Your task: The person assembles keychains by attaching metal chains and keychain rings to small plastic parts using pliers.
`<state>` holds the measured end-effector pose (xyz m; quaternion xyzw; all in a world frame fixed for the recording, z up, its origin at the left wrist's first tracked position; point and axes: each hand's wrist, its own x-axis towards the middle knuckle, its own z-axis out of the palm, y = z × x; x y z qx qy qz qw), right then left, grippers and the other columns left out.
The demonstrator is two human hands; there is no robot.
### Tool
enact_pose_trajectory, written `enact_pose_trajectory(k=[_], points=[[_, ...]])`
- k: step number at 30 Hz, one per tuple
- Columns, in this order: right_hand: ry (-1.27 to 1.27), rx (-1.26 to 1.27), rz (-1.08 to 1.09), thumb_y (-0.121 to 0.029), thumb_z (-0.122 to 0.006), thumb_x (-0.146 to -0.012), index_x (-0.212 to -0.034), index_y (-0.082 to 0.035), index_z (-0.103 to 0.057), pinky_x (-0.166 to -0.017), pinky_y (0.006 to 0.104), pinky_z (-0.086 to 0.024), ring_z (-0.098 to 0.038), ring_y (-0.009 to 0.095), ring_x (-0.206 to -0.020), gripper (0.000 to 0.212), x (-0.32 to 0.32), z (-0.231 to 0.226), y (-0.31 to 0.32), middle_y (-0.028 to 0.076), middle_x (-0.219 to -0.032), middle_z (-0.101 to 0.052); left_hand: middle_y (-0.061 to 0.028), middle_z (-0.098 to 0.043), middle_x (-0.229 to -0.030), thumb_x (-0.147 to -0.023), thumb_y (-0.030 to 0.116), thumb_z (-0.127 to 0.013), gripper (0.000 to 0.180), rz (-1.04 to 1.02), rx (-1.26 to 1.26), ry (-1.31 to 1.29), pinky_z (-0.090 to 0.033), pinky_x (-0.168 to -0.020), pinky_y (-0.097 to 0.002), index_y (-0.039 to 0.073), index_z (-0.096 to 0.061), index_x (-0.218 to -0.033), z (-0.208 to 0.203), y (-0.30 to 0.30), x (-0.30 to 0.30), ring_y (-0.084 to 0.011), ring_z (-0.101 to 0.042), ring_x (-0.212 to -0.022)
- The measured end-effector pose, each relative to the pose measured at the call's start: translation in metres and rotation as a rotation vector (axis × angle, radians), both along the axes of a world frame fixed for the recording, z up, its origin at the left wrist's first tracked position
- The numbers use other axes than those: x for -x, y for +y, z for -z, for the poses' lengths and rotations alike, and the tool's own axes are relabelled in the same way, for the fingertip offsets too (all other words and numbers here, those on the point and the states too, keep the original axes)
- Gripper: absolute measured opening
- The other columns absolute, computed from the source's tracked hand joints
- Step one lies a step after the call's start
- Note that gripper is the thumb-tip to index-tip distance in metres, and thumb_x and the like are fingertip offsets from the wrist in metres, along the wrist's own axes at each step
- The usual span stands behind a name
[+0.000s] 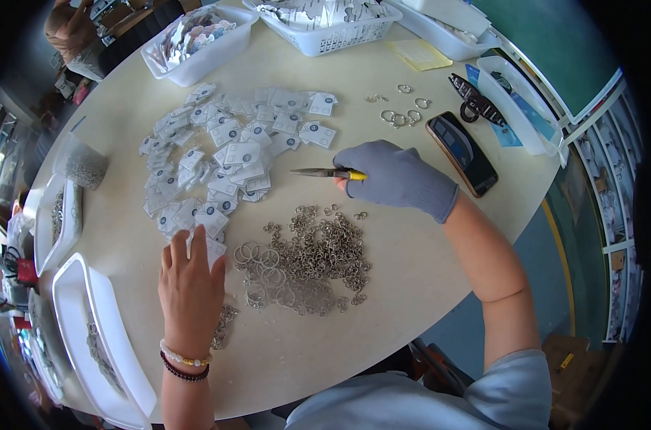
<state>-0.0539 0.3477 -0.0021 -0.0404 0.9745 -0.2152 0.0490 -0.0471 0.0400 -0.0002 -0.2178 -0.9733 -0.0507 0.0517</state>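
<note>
My right hand (395,179), in a grey glove, is closed around a pair of pliers (317,172) with yellow on the handle; the jaws point left. My bare left hand (190,287) has its fingers apart at the lower edge of a heap of small clear packets with white cards (243,153). Beaded bracelets circle that wrist. Between my hands and nearer to me lies a pile of metal rings and short chains (318,247), with larger split rings (257,259) on its left side. A smaller bunch of chain (226,326) shows beside my left wrist.
A phone (461,152) lies right of my gloved hand, with several loose rings (404,117) beyond it. White trays (73,287) line the table's left side. A clear cup of small metal parts (86,166) and filled baskets (325,41) stand farther off. Another person (74,39) is far left.
</note>
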Motion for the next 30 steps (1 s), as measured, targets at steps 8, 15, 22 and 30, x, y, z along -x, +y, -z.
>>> enact_pose_trajectory(k=[8, 15, 22, 30], points=[[0.111, -0.011, -0.140, -0.021, -0.066, -0.082, -0.096, -0.004, -0.062, -0.072, 0.0399, -0.049, -0.063, 0.033, -0.081, 0.023, -0.011, 0.005, -0.018, 0.012, -0.087, -0.066, -0.0164, -0.049, -0.114, -0.077, -0.003, -0.065, 0.049, 0.050, -0.178, -0.035, -0.047, -0.082, -0.0430, 0.002, -0.046, -0.122, 0.005, -0.011, 0.011, -0.0355, -0.053, -0.103], [-0.041, 0.289, -0.010, -0.013, -0.062, -0.085, -0.100, 0.001, -0.062, -0.070, 0.0312, -0.049, -0.063, 0.020, -0.075, 0.020, 0.000, 0.000, 0.016, 0.014, -0.087, -0.067, -0.0168, -0.058, -0.102, -0.077, -0.007, -0.061, 0.036, -0.052, -0.441, -0.194, -0.047, -0.080, -0.0401, 0.003, -0.055, -0.111, -0.003, -0.019, 0.011, -0.0358, -0.058, -0.091], [-0.027, 0.188, 0.056, -0.016, -0.064, -0.085, -0.097, 0.001, -0.064, -0.072, 0.0315, -0.050, -0.065, 0.020, -0.077, 0.021, 0.004, 0.005, 0.024, 0.014, -0.086, -0.068, -0.0063, -0.058, -0.094, -0.087, -0.004, -0.060, 0.022, -0.149, -0.786, -0.153, -0.048, -0.067, -0.0239, 0.003, -0.054, -0.107, 0.004, -0.051, -0.006, -0.0099, -0.056, -0.081], [-0.025, 0.025, 0.199, -0.033, -0.064, -0.083, -0.094, -0.014, -0.065, -0.078, 0.0426, -0.050, -0.065, 0.028, -0.091, 0.023, 0.031, 0.008, 0.020, 0.009, -0.094, -0.067, -0.0056, -0.057, -0.097, -0.089, 0.000, -0.062, 0.029, -0.227, -1.638, -0.590, -0.053, -0.071, -0.0260, 0.000, -0.049, -0.115, -0.001, -0.054, -0.033, -0.0121, -0.061, -0.081]])
